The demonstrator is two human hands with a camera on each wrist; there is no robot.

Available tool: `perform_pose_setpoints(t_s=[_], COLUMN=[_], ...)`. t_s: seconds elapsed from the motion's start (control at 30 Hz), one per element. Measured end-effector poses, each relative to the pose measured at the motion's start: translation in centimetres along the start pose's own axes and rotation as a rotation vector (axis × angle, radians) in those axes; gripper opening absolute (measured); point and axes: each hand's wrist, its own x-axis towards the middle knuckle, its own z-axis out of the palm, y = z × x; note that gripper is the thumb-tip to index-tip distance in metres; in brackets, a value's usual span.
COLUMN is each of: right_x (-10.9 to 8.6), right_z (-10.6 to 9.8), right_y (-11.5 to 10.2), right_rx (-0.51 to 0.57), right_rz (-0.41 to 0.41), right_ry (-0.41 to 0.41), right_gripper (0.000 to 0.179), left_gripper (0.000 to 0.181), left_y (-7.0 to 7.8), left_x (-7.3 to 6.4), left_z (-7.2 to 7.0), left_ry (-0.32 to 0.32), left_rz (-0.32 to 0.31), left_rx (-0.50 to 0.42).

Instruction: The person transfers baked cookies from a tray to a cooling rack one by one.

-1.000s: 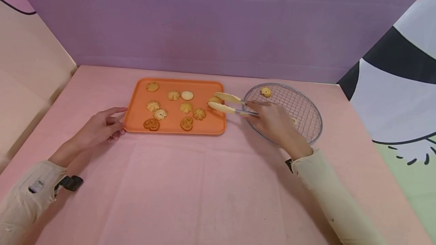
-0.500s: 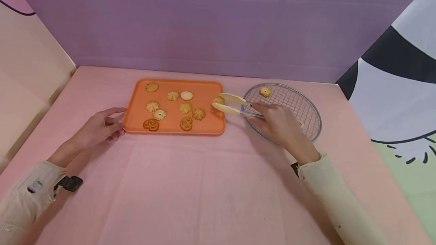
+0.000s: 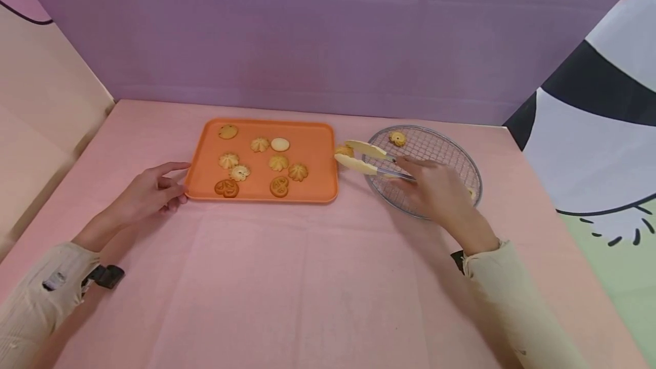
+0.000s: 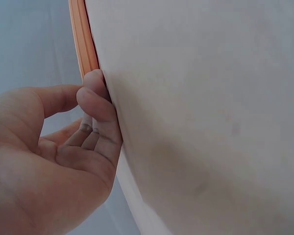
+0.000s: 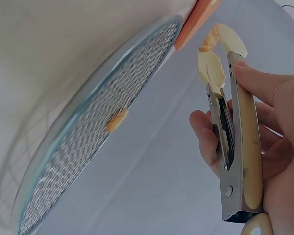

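In my right hand (image 3: 443,192) I grip metal tongs (image 3: 369,161) with cream scalloped tips. A golden cookie (image 5: 209,39) is pinched between the tips, over the gap just off the right edge of the orange tray (image 3: 312,192). My left hand (image 3: 148,192) holds that tray at its near left corner, the fingertips right at the rim in the left wrist view. On the tray lie several cookies: swirled ones (image 3: 298,172), a plain pale oval one (image 3: 279,144) and pretzel-shaped ones (image 3: 279,187). My right hand overlaps the round wire rack (image 3: 435,144).
A ring-shaped cookie (image 3: 397,138) sits near the rack's far edge. Another cookie (image 3: 471,193), partly hidden by my right hand, lies at its right side. Tray and rack stand side by side on a pink cloth (image 3: 307,278), with a purple wall (image 3: 328,39) behind them.
My right hand has moved right with the tongs, bringing the pinched cookie from above the tray's right end past its rim. My left hand stays at the tray corner.
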Motion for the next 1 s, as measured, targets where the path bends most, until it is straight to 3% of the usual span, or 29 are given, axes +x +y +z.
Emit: perform_pose_setpoints(t_s=[0.37, 0.63, 1.0], right_x=[-0.6, -1.3, -1.8], right_z=[-1.3, -1.6, -2.4], right_y=[1.9, 3.6, 6.1], right_rx=[0.009, -0.042, -0.089], right_rz=[0.072, 0.113, 0.217], right_ry=[-0.001, -0.015, -0.073], right_gripper=[0.042, 0.041, 0.040], left_gripper=[0.058, 0.058, 0.057], left_y=[0.0, 0.0, -0.1], left_x=[-0.1, -0.1, 0.0], left_z=[0.1, 0.2, 0.0], left_ry=[-0.002, -0.007, -0.006], left_rz=[-0.008, -0.017, -0.013], left_rx=[-0.007, -0.017, -0.015])
